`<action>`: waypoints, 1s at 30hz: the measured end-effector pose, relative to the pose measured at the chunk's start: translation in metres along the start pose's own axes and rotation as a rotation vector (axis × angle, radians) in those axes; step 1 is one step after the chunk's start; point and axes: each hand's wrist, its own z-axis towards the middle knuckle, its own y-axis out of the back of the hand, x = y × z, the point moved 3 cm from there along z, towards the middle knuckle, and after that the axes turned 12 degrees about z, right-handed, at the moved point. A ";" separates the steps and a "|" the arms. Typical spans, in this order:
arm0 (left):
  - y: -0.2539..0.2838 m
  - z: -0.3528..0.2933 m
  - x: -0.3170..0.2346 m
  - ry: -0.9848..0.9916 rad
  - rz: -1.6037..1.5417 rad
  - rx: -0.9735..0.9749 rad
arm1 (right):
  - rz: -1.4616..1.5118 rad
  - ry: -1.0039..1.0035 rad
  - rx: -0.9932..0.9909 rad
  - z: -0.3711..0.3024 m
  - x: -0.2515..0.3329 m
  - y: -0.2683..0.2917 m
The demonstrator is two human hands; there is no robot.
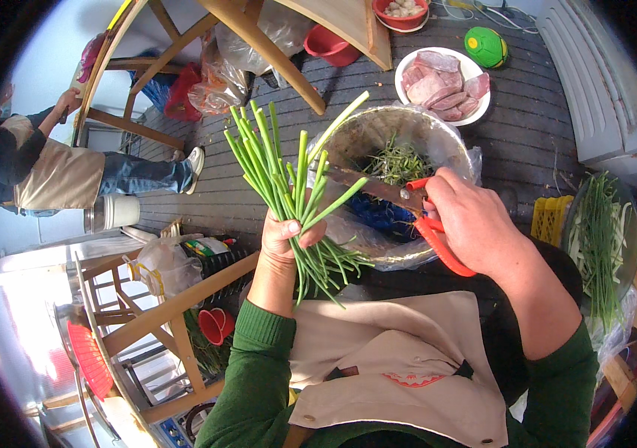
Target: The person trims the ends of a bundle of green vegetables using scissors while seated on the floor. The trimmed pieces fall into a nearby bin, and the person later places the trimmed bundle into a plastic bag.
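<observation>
In my left hand (287,233) is a bunch of long green stalks, garlic scapes by their look (277,175), gripped round the middle. Their thicker ends fan upward, and thin ends hang below my fist. My right hand (475,216) is closed on red-handled scissors (444,250). The scissors' dark blades point left toward the upper stalks; whether they touch any stalk I cannot tell. Below the scissors stands a round bin (348,131) lined with clear plastic. Green clippings (397,160) lie inside it, beside something blue.
Beyond the bin sit a white bowl (485,93) of reddish meat pieces and a green ball (486,46). At right are a yellow crate (550,219) and a basin of long green stalks (598,246). Wooden furniture (176,328) stands at left; another person (57,168) is farther off.
</observation>
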 end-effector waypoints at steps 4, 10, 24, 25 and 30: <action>-0.001 -0.001 0.000 0.014 0.042 -0.009 | -0.007 0.007 -0.010 0.000 0.001 0.000; -0.003 0.000 -0.001 0.000 0.034 0.014 | -0.021 0.020 -0.004 0.000 0.000 0.001; -0.004 0.001 -0.001 0.015 0.028 0.038 | -0.074 0.017 -0.036 -0.001 -0.002 0.003; -0.004 0.001 -0.001 0.018 0.030 0.032 | -0.073 0.013 -0.034 -0.001 -0.002 0.003; -0.002 0.000 -0.001 0.016 0.020 0.001 | -0.070 0.022 -0.026 -0.001 -0.002 0.004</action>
